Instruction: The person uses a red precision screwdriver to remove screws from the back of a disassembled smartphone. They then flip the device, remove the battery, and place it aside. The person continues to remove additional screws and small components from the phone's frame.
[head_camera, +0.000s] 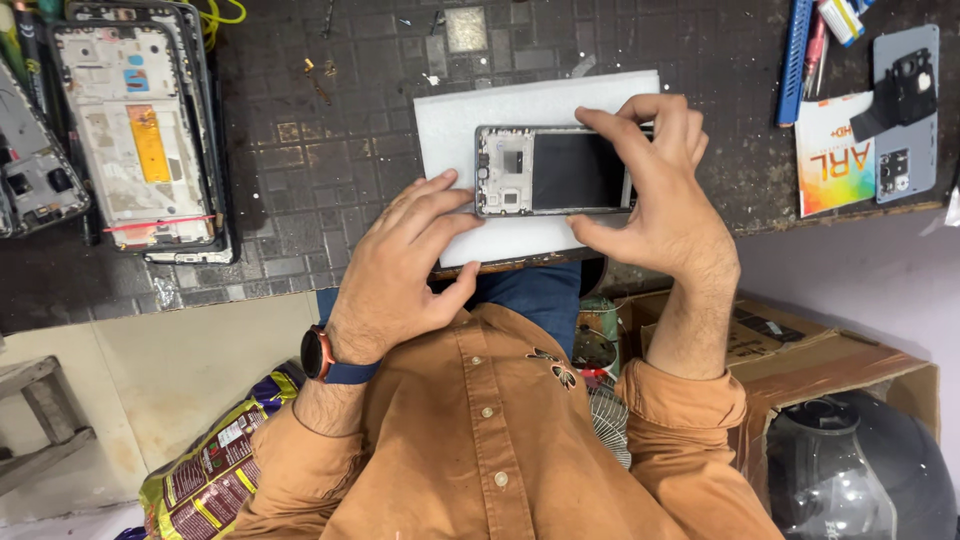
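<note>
Nearest us, our left hand (400, 265) lies spread, its fingertips touching the left end of the opened phone frame (553, 171). Our right hand (655, 190) pinches the frame's right end, thumb below and fingers above. The frame rests on a white foam pad (450, 125) at the near edge of the dark table (330, 170). Farther left lie stacked phone housings (140, 130); far right, a grey back cover (905, 115) and a blue tool (795, 60)
</note>
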